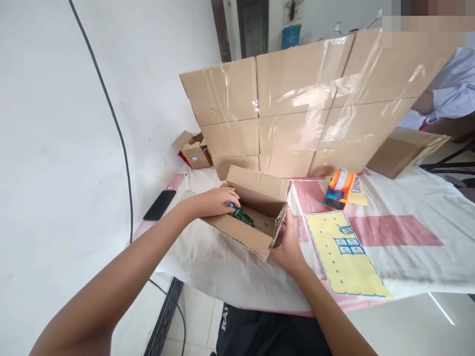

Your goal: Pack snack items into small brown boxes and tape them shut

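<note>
An open cardboard box (260,180) sits on the cloth in front of me. My left hand (218,201) reaches over its left end, with fingers and thumb closed round one end of a small dark green object (243,216). The object's exact kind is unclear; it lies slantwise inside the box, and its held end looks bluish grey. At the opposite end, my right hand (291,244) grips the box's right wall from outside, thumb near the rim. Part of the box's inside is hidden by the left hand and the near flap.
Taped cardboard panels (289,109) stand behind the box. To the right lie a yellow sheet (330,247) with drawn marks and an orange-and-blue item (339,190). A black phone (159,205) and a small carton (198,153) are left. A person's sleeve (454,91) shows far right.
</note>
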{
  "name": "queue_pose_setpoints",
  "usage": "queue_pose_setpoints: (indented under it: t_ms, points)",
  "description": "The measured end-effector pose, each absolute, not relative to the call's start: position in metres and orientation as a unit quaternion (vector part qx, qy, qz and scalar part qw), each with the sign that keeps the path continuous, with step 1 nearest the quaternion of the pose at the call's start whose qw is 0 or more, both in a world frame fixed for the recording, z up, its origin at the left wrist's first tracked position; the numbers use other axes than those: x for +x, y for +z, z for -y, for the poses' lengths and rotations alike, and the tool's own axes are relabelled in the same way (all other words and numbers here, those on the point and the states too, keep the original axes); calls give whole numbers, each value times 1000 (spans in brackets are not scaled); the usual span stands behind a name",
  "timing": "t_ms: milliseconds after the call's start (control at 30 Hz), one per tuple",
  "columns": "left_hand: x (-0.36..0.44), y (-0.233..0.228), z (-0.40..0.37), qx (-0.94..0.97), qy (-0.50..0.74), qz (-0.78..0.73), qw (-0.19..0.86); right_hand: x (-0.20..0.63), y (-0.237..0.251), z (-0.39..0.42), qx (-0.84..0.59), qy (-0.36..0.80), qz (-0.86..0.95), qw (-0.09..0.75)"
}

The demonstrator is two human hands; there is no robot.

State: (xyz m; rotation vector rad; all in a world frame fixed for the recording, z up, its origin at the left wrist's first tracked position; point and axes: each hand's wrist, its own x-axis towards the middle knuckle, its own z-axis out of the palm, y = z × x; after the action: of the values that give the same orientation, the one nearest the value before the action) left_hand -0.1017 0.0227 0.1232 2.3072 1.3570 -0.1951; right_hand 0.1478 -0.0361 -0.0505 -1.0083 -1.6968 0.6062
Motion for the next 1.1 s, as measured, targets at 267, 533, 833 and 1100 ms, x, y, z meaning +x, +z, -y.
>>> queue_pose_setpoints:
  t_ms: [267, 533, 833, 1100]
  points:
    - [-76, 116, -30, 814, -195, -518, 178, 151, -44, 42, -371, 224, 740, 515]
    - [-51, 119, -37, 851, -158, -430, 257, 152, -43, 43, -364, 287, 714, 524]
    - [-123, 123, 48, 829, 59, -513, 216, 174, -36, 37, -260, 417, 658, 571]
    - [-133, 73, 95, 767, 243, -590, 70, 158, 16, 12, -271, 444, 593, 615]
